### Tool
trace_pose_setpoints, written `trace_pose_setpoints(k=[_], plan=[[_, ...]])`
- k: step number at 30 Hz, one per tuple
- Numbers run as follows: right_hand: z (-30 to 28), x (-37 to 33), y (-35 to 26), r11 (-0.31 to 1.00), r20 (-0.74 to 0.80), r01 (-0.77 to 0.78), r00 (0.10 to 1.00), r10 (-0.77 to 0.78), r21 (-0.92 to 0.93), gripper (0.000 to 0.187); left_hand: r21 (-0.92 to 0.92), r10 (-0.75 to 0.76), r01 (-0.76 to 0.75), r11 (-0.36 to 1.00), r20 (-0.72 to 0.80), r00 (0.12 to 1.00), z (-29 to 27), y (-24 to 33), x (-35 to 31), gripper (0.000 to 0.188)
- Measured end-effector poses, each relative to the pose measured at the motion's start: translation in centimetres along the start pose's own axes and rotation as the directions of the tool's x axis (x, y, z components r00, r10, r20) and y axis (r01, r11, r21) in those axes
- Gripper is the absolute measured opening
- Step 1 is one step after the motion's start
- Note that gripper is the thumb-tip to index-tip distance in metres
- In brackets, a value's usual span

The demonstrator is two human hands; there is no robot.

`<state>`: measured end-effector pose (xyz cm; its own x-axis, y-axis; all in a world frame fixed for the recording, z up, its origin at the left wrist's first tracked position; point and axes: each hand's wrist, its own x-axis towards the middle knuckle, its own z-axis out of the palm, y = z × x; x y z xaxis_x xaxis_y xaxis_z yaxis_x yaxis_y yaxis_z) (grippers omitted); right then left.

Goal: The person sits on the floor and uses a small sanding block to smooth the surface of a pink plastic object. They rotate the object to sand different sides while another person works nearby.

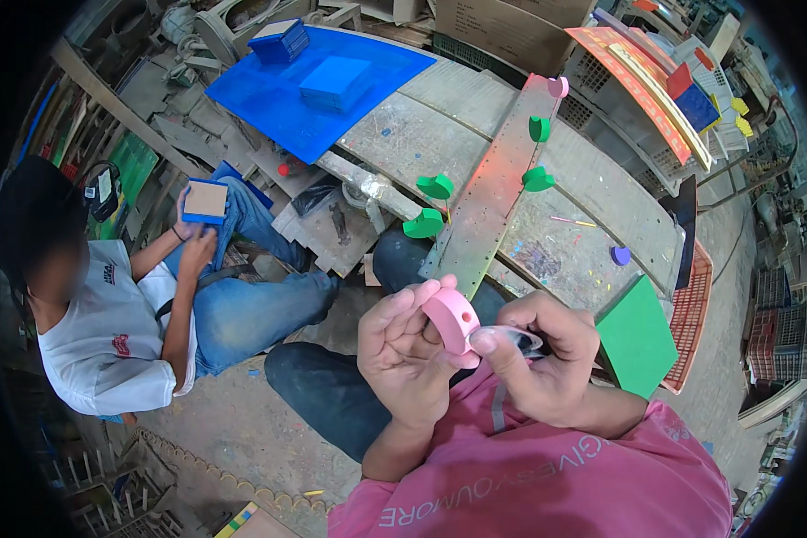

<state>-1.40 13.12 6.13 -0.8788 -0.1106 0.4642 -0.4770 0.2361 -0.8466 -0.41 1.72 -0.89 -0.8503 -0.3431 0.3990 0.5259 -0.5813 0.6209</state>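
Close in front of my chest, my left hand (405, 359) is closed on a curved pink block (451, 321) with a small round hole in its face. The fingers support it from behind and the thumb presses its lower end. My right hand (547, 354) is curled, its thumb tip against the block's right side. Between those fingers is a small pale, thin-edged thing (524, 341) with a dark patch, mostly hidden. Beyond my hands lies a perforated board (484, 193) with green shaped pieces (435, 186) and a pink piece (559, 87) standing on thin sticks along its edges.
The board rests on a slatted wooden table (592, 206). A purple piece (620, 255) lies to its right, and a green panel (638, 339) beside an orange basket (693, 314). Blue stacked squares (336, 82) sit on a blue sheet (287, 125). At left, a seated person (121, 314) holds a blue-edged block (206, 202).
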Motion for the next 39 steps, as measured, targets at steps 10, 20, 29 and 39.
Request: trace_pose_setpoints(k=[10,20,29,39], plan=[[0.5,0.0,-0.2,0.993,0.040,-0.100,0.994,0.097,0.065,0.017,0.084,0.097,-0.098,0.992,0.014,0.995,-0.1,-0.3,0.1,0.068],[0.8,0.2,0.5,0.985,0.026,-0.126,0.992,0.124,0.120,0.016,0.090,0.086,-0.082,0.993,-0.037,0.996,-0.1,-0.5,-0.1,0.066],[1.1,-0.2,0.8,0.958,0.027,-0.222,0.975,0.221,0.182,0.013,0.060,0.077,-0.072,0.996,-0.082,0.994,0.0,-1.0,-0.2,0.066],[1.4,-0.3,1.0,0.961,0.043,-0.214,0.977,0.210,0.173,0.016,0.100,0.059,-0.048,0.994,-0.103,0.993,-0.2,-0.9,0.0,0.065]])
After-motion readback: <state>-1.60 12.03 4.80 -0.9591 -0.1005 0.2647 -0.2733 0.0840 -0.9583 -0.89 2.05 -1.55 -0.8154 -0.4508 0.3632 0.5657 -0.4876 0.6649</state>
